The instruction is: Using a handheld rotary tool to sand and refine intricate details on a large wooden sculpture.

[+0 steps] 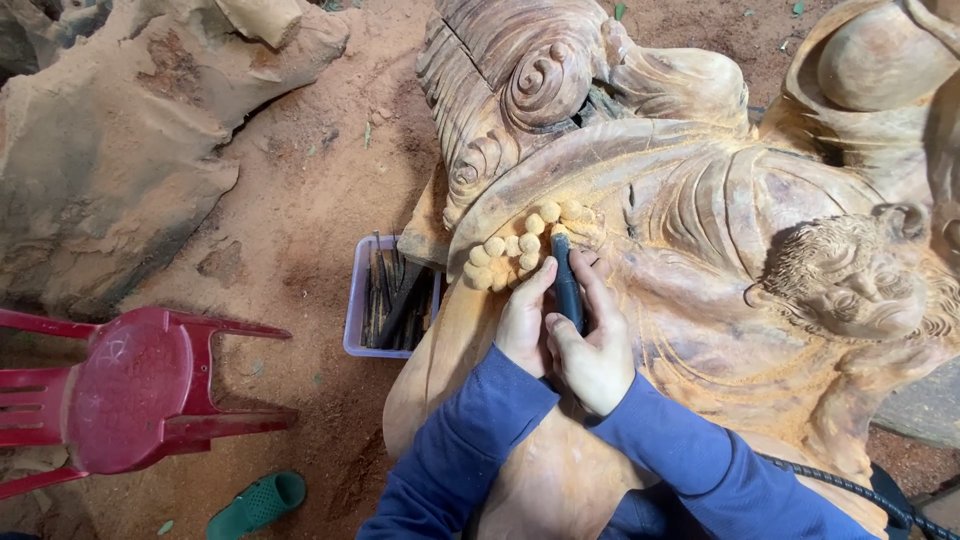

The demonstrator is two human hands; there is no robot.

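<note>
Both hands, left hand [524, 322] and right hand [597, 352], close around a slim dark handheld carving tool [566, 283]. Its tip touches the round beads [520, 245] of the large pale-brown wooden sculpture [700, 300].

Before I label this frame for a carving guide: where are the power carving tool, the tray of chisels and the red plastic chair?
power carving tool [567, 285], head view, dark handle between both hands.
tray of chisels [357, 300], head view, pale left wall.
red plastic chair [130, 390], head view, middle of the seat.
</note>
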